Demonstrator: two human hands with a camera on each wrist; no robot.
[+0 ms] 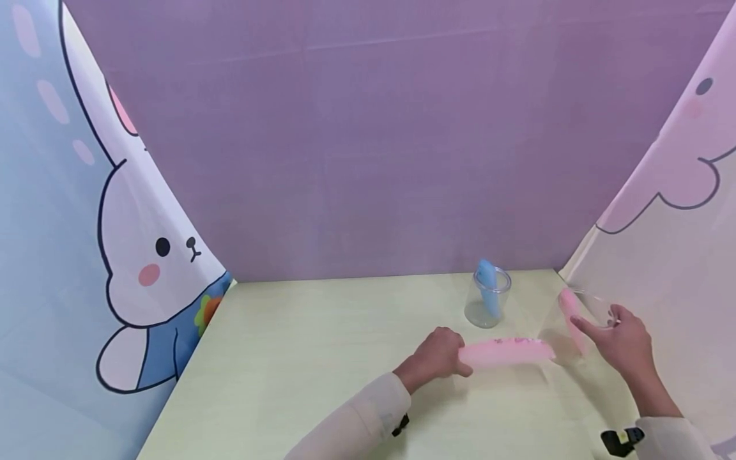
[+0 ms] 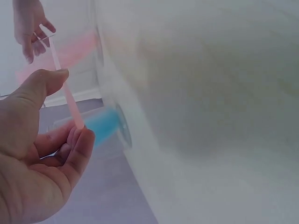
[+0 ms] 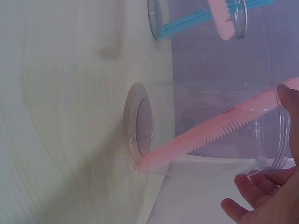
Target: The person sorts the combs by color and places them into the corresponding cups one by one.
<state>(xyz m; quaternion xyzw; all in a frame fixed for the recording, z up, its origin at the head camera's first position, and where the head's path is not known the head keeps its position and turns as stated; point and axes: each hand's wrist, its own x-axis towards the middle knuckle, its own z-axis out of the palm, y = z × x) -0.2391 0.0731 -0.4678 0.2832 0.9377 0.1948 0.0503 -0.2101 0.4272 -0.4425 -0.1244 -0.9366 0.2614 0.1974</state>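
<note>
My left hand (image 1: 439, 353) pinches one end of a pink comb (image 1: 506, 351), which it holds roughly level above the table; the left wrist view shows this comb edge-on between thumb and fingers. At the right, my right hand (image 1: 627, 338) grips the rim of a clear jar (image 3: 205, 98). Inside that jar a second pink comb (image 3: 201, 130) leans at a slant, teeth visible in the right wrist view. Whether the jar's base touches the table is hard to tell. Behind the held comb stands another clear jar (image 1: 474, 314) with a blue comb (image 1: 487, 291) in it.
The pale yellow-green table (image 1: 299, 358) meets a purple cloth backdrop (image 1: 374, 153). Printed cloths hang on both sides: a rabbit print (image 1: 138, 255) at left, and a pink and cream cloth (image 1: 678, 255) close beside the right hand.
</note>
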